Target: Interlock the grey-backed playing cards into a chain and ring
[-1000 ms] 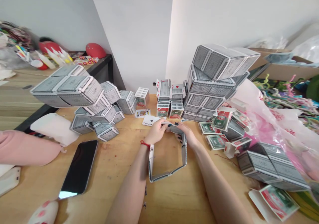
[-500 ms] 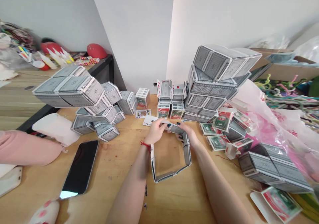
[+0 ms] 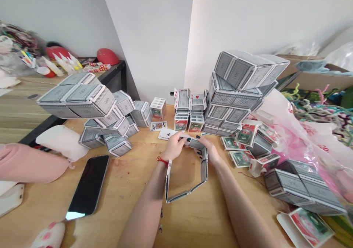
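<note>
Though the left card stack [image 3: 79, 97] and right card stack [image 3: 234, 110] look built, the card frame [image 3: 204, 169], mid-bench [image 3: 124, 192], remains a hollow ring, its far side pinched by left hand [image 3: 174, 146] and right hand [image 3: 208, 148]; its far-left corner is hidden.

2 hands [image 3: 173, 147] close together, fingers [image 3: 203, 141] curled (dark nails [image 3: 198, 137]), forearms [image 3: 146, 207] extended

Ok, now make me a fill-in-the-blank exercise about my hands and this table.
The left hand wears a ____ bracelet at its wrist.
It and the right hand hold a strip made of joined playing ____.
The phone lies to the ____ of the left hand.
The red-and-green box nearest the bottom edge lies to the ____ of the right hand.

Missing words: red; cards; left; right.
</note>
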Demonstrator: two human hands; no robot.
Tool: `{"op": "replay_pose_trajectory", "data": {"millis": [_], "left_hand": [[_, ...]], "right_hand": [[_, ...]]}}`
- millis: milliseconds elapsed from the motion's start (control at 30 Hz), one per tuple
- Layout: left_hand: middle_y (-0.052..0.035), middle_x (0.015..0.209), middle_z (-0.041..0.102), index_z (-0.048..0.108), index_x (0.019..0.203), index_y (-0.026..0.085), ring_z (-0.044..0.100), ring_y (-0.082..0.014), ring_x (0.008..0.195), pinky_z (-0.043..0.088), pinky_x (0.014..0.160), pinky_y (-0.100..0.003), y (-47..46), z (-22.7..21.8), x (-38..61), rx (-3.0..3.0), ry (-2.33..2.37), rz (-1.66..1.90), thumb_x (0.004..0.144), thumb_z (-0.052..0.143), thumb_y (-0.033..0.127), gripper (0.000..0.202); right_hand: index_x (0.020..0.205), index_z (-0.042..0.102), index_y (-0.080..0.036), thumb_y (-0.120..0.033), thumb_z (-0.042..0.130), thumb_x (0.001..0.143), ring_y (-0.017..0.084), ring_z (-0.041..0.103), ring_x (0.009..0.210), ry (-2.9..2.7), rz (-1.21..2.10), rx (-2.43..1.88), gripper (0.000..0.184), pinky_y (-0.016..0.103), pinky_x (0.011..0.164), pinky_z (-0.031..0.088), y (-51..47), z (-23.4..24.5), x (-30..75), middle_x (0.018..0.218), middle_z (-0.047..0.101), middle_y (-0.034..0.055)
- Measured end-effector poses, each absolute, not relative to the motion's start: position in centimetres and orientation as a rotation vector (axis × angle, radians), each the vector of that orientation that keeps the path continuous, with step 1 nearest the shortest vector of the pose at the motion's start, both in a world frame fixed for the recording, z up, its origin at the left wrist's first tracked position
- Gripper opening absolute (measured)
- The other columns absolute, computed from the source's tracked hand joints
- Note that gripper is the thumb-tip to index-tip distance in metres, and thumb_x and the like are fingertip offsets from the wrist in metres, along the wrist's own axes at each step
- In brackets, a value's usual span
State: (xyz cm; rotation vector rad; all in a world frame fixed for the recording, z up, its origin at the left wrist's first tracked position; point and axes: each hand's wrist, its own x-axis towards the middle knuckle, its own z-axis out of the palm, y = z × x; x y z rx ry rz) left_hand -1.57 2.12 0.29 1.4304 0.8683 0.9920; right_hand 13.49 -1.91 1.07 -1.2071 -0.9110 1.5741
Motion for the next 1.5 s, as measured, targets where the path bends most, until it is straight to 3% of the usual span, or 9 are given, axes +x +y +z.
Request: {"op": "replay_pose_trajectory", "data": {"millis": [233, 433, 533, 633, 767, 833, 967, 1233, 1500], "left_hand": [[-0.0014, 0.070, 0.060, 0.059, 0.082, 0.015, 0.056, -0.0110, 0.060, 0.047, 0.060, -0.024, 2.0, 0.6, -1.6, 1.498, 0.894, 1.009, 0.076, 0.050, 0.020, 0.012], [-0.0043, 0.080, 0.064, 0.064, 0.077, 0.015, 0.059, -0.0148, 0.076, 0.046, 0.071, -0.027, 2.7, 1.2, -3.1, 1.518, 0.939, 1.124, 0.074, 0.055, 0.026, 0.014], [-0.0048, 0.083, 0.065, 0.064, 0.081, 0.016, 0.060, -0.0155, 0.080, 0.046, 0.076, -0.029, 3.0, 1.4, -3.8, 1.420, 0.906, 1.169, 0.074, 0.057, 0.030, 0.017], [-0.0060, 0.091, 0.064, 0.062, 0.089, 0.016, 0.060, -0.0164, 0.086, 0.046, 0.081, -0.032, 3.1, 1.5, -4.1, 1.243, 0.785, 1.239, 0.075, 0.056, 0.034, 0.023], [-0.0090, 0.097, 0.064, 0.061, 0.093, 0.015, 0.059, -0.0182, 0.092, 0.043, 0.088, -0.036, 3.0, 2.4, -4.4, 1.061, 0.688, 1.318, 0.076, 0.053, 0.039, 0.031], [-0.0097, 0.098, 0.064, 0.063, 0.091, 0.014, 0.058, -0.0194, 0.095, 0.043, 0.089, -0.036, 2.7, 3.4, -4.7, 1.025, 0.668, 1.309, 0.076, 0.052, 0.041, 0.033], [-0.0109, 0.099, 0.064, 0.061, 0.100, 0.014, 0.059, -0.0226, 0.092, 0.047, 0.080, -0.035, 1.5, 6.5, -5.3, 1.088, 0.630, 1.159, 0.078, 0.043, 0.050, 0.046], [-0.0039, 0.084, 0.064, 0.054, 0.114, 0.018, 0.057, -0.0128, 0.068, 0.043, 0.058, -0.023, 0.3, 10.9, -5.7, 1.312, 0.839, 0.734, 0.070, 0.058, 0.021, 0.045], [-0.0094, 0.096, 0.063, 0.055, 0.110, 0.013, 0.059, -0.0144, 0.077, 0.045, 0.065, -0.024, 1.0, 10.6, -5.7, 1.042, 0.745, 0.692, 0.064, 0.065, 0.015, 0.048]], "right_hand": [[0.066, 0.058, -0.018, -0.051, 0.049, 0.072, 0.010, 0.035, 0.041, -0.892, 1.530, -1.255, 0.034, 0.025, 0.042, 0.025, -2.3, 1.9, 13.2, 0.049, 0.050, -0.0007], [0.072, 0.064, -0.017, -0.051, 0.050, 0.073, 0.012, 0.045, 0.052, -1.141, 1.516, -1.230, 0.037, 0.026, 0.049, 0.034, -2.2, 2.9, 12.9, 0.070, 0.060, 0.0031], [0.072, 0.063, -0.016, -0.052, 0.051, 0.072, 0.010, 0.042, 0.047, -1.120, 1.474, -1.259, 0.038, 0.025, 0.047, 0.032, -2.1, 3.3, 13.1, 0.062, 0.057, 0.0017], [0.088, 0.063, -0.018, -0.048, 0.054, 0.072, 0.010, 0.042, 0.049, -1.073, 1.376, -1.194, 0.035, 0.025, 0.049, 0.034, -2.3, 4.6, 13.7, 0.073, 0.060, 0.0027], [0.104, 0.058, -0.023, -0.045, 0.060, 0.068, 0.019, 0.055, 0.080, -1.171, 1.190, -1.147, 0.043, 0.028, 0.066, 0.042, -3.1, 7.2, 14.8, 0.104, 0.060, 0.0059], [0.109, 0.055, -0.023, -0.042, 0.064, 0.065, 0.024, 0.051, 0.099, -1.272, 1.117, -1.136, 0.048, 0.032, 0.078, 0.042, -3.6, 8.5, 15.2, 0.111, 0.057, 0.0066], [0.117, 0.050, -0.024, -0.034, 0.068, 0.064, 0.025, 0.046, 0.110, -1.526, 0.973, -1.152, 0.057, 0.037, 0.093, 0.036, -4.6, 10.1, 15.2, 0.117, 0.052, 0.0071], [0.120, 0.044, -0.027, -0.027, 0.065, 0.068, 0.024, 0.045, 0.111, -1.967, 0.663, -1.256, 0.057, 0.041, 0.097, 0.033, -5.1, 11.6, 13.9, 0.115, 0.050, 0.0057], [0.116, 0.039, -0.023, -0.036, 0.072, 0.058, 0.026, 0.049, 0.104, -1.958, 0.564, -1.246, 0.068, 0.041, 0.088, 0.040, -4.6, 10.3, 13.9, 0.112, 0.051, 0.0084]]}}
